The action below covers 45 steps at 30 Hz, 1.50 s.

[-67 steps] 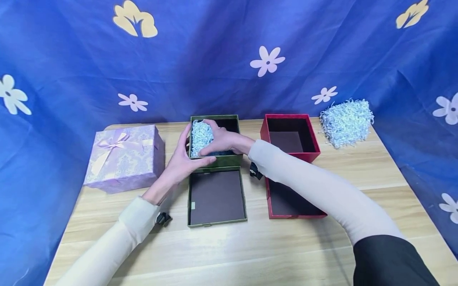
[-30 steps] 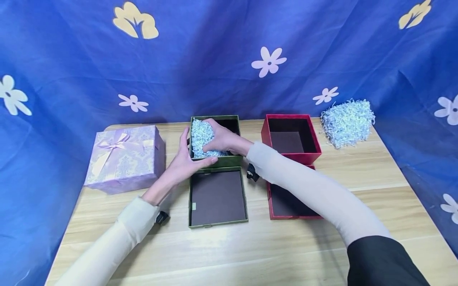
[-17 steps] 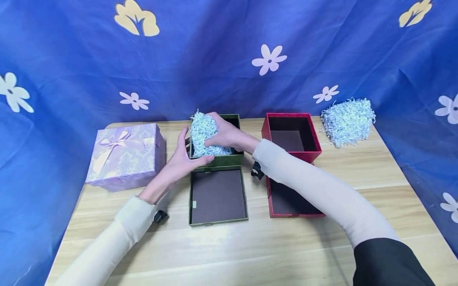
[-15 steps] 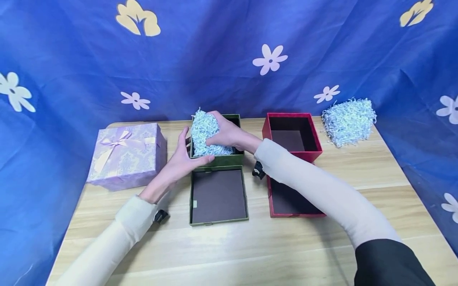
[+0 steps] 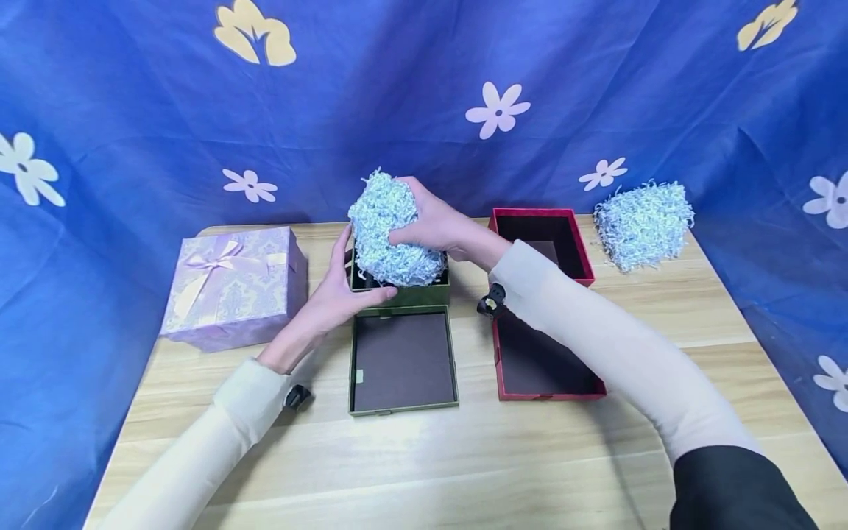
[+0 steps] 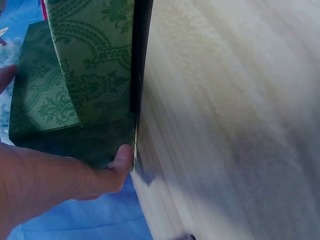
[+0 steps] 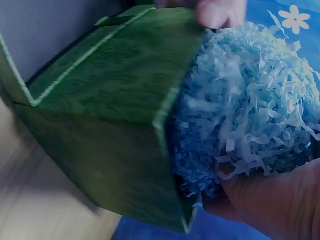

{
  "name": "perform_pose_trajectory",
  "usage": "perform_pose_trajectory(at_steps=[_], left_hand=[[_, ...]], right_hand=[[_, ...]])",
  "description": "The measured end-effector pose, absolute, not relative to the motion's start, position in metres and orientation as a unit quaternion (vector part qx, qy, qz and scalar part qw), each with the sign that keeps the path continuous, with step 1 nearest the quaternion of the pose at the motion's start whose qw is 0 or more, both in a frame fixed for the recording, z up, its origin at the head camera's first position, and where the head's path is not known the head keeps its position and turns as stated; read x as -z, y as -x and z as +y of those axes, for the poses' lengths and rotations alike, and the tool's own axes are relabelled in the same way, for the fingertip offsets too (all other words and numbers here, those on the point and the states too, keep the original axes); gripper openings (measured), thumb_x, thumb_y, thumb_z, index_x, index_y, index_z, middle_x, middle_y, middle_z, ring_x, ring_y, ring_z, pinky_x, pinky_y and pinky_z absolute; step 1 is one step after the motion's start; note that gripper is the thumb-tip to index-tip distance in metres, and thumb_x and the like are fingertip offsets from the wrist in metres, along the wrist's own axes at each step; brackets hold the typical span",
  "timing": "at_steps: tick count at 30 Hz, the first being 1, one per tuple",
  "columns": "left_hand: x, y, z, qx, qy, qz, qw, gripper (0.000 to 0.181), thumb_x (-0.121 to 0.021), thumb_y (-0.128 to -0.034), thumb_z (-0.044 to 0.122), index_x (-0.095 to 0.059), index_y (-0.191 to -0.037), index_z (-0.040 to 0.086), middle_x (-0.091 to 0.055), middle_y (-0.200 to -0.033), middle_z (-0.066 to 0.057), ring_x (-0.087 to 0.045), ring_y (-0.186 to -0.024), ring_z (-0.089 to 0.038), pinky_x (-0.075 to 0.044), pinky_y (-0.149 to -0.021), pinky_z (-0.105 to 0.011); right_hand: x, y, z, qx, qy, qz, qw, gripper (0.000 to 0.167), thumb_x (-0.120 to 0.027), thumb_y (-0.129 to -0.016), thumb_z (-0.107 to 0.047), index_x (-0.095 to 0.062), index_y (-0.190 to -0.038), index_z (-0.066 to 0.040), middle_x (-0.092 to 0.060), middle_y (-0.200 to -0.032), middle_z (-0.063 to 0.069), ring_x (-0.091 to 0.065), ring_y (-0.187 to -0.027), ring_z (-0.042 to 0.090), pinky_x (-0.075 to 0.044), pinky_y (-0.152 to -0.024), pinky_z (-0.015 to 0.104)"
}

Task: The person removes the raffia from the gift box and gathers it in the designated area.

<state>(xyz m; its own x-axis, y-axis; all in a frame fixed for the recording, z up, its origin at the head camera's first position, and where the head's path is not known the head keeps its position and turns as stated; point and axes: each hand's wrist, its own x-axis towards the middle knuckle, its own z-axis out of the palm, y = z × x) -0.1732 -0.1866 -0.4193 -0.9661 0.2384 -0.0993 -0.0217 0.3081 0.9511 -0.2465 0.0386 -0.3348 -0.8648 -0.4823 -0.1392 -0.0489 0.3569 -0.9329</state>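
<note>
My right hand (image 5: 439,223) grips a bundle of light blue shredded paper (image 5: 387,228) and holds it at the mouth of the green box (image 5: 420,296). In the right wrist view the shredded paper (image 7: 250,100) bulges out past the rim of the green box (image 7: 115,155). My left hand (image 5: 331,300) holds that box at its left side, thumb along the front and fingers at the back left. In the left wrist view its thumb presses the patterned green wall. The inside of the box is mostly hidden by the paper.
A green lid (image 5: 404,361) lies inner side up before the green box. To the right stand an open red box (image 5: 583,250) and its red lid (image 5: 546,368). More blue shredded paper (image 5: 644,227) lies far right. A lilac gift box (image 5: 232,287) with a ribbon stands left.
My right hand has lifted the shredded paper up from inside the green box, so it now rises above the rim. My left hand has stayed on the box.
</note>
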Motion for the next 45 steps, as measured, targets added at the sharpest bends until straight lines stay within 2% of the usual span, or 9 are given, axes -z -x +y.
perform_pose_trajectory(at_steps=[2,10,15,22,30,34,40,43,45], left_hand=[[0.42,0.175,-0.186,-0.585,-0.067,0.801,0.109,0.135,-0.094,-0.0875,0.03,0.009,-0.174,0.038,-0.002,-0.181,-0.01,-0.009,-0.163,-0.033,-0.016,-0.128,-0.064],[0.42,0.18,-0.186,-0.583,-0.062,0.803,0.109,0.132,-0.094,-0.0877,0.035,0.006,-0.174,0.044,0.002,-0.182,-0.001,-0.002,-0.164,-0.034,-0.012,-0.127,-0.067],[0.422,0.182,-0.189,-0.583,-0.065,0.802,0.108,0.131,-0.093,-0.089,0.031,0.007,-0.173,0.046,0.006,-0.181,0.004,0.002,-0.164,-0.031,-0.01,-0.128,-0.065],[0.423,0.182,-0.19,-0.585,-0.068,0.801,0.106,0.132,-0.093,-0.0887,0.031,0.007,-0.173,0.045,0.008,-0.181,0.003,0.004,-0.164,-0.029,-0.01,-0.129,-0.063],[0.421,0.184,-0.183,-0.569,-0.078,0.812,0.105,0.133,-0.094,-0.0878,0.037,0.007,-0.173,0.044,0.007,-0.181,-0.002,-0.002,-0.164,-0.031,-0.014,-0.129,-0.062],[0.417,0.188,-0.182,-0.543,-0.096,0.827,0.109,0.126,-0.094,-0.0875,0.041,-0.003,-0.175,0.045,0.004,-0.181,-0.002,-0.004,-0.164,-0.032,-0.014,-0.127,-0.067],[0.405,0.201,-0.181,-0.496,-0.114,0.853,0.117,0.102,-0.088,-0.0925,0.044,-0.027,-0.174,0.041,-0.003,-0.178,-0.02,-0.013,-0.161,-0.048,-0.019,-0.12,-0.079],[0.402,0.21,-0.178,-0.473,-0.109,0.867,0.114,0.089,-0.081,-0.0971,0.044,-0.035,-0.172,0.038,-0.005,-0.178,-0.025,-0.015,-0.16,-0.05,-0.021,-0.119,-0.079],[0.401,0.215,-0.176,-0.462,-0.102,0.874,0.113,0.08,-0.077,-0.0999,0.041,-0.04,-0.171,0.035,-0.003,-0.178,-0.026,-0.011,-0.162,-0.049,-0.021,-0.121,-0.077]], right_hand=[[0.328,0.247,0.043,0.551,0.167,0.794,0.197,0.093,-0.078,-0.093,0.0,-0.025,-0.168,-0.011,-0.042,-0.161,0.012,-0.045,-0.139,0.024,-0.04,-0.112,0.034],[0.308,0.244,0.064,0.59,0.156,0.766,0.202,0.094,-0.076,-0.096,0.004,-0.021,-0.169,-0.015,-0.039,-0.158,0.01,-0.045,-0.137,0.026,-0.045,-0.111,0.036],[0.302,0.239,0.076,0.621,0.134,0.743,0.209,0.092,-0.073,-0.096,0.006,-0.021,-0.168,-0.018,-0.038,-0.157,0.01,-0.047,-0.135,0.029,-0.05,-0.108,0.039],[0.304,0.232,0.088,0.644,0.128,0.723,0.216,0.091,-0.071,-0.097,0.009,-0.021,-0.167,-0.02,-0.041,-0.153,0.013,-0.05,-0.132,0.032,-0.053,-0.106,0.045],[0.32,0.221,0.106,0.629,0.132,0.721,0.258,0.089,-0.071,-0.096,0.009,-0.022,-0.167,-0.018,-0.042,-0.153,0.015,-0.05,-0.132,0.034,-0.052,-0.106,0.046],[0.328,0.218,0.116,0.642,0.115,0.707,0.274,0.09,-0.067,-0.095,0.013,-0.024,-0.167,-0.019,-0.043,-0.153,0.016,-0.051,-0.13,0.033,-0.054,-0.1,0.042],[0.332,0.217,0.117,0.656,0.111,0.685,0.296,0.092,-0.066,-0.095,0.015,-0.024,-0.168,-0.024,-0.043,-0.154,0.016,-0.054,-0.128,0.035,-0.059,-0.093,0.041],[0.33,0.216,0.116,0.661,0.113,0.679,0.3,0.093,-0.065,-0.095,0.015,-0.025,-0.168,-0.026,-0.042,-0.155,0.015,-0.053,-0.129,0.035,-0.059,-0.093,0.041],[0.329,0.215,0.115,0.665,0.115,0.673,0.304,0.094,-0.065,-0.095,0.015,-0.024,-0.168,-0.026,-0.04,-0.157,0.014,-0.052,-0.13,0.034,-0.058,-0.093,0.041]])
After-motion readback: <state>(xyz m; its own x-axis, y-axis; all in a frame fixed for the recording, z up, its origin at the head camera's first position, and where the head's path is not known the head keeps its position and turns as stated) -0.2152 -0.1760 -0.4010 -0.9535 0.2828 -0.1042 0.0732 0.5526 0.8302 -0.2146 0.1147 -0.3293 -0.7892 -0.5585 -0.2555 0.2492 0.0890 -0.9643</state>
